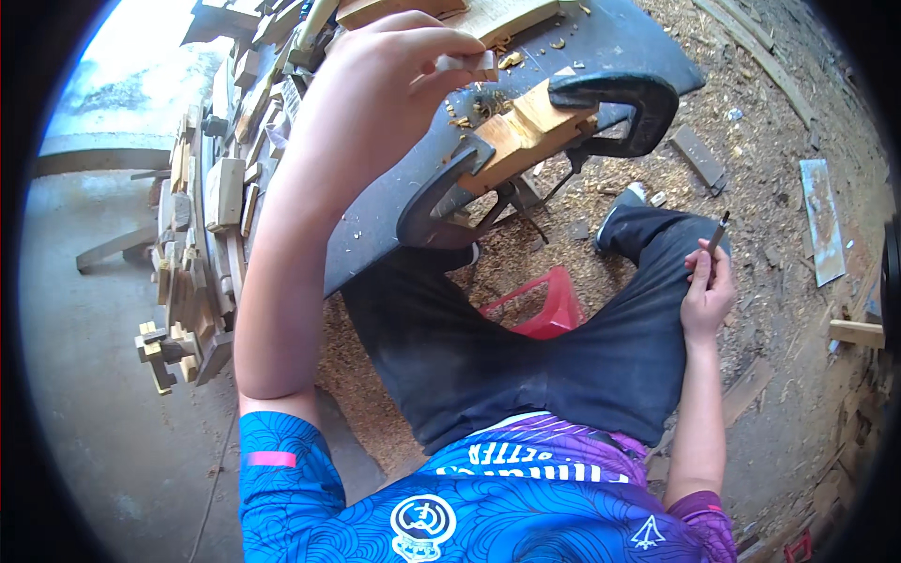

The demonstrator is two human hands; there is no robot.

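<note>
My left hand point(399, 70) is raised over the dark workbench point(375, 211), thumb and fingers pinched on a small pale piece of wood point(485, 66). Low at the right, by my knee, my right hand point(707, 296) is closed around a dark, slim, pen-like stick point(718, 233) with its tip pointing up. A notched wooden block point(526, 133) lies along the bench edge between the two. One black C-clamp point(660, 113) grips its right end, another C-clamp point(427, 202) its left end. Neither hand touches the block.
Stacked wood offcuts point(225, 192) crowd the bench's left side. Boards point(507, 19) and shavings lie on its far part. A red plastic stool point(554, 305) shows between my legs. Sawdust and loose wood scraps point(699, 158) cover the floor at the right.
</note>
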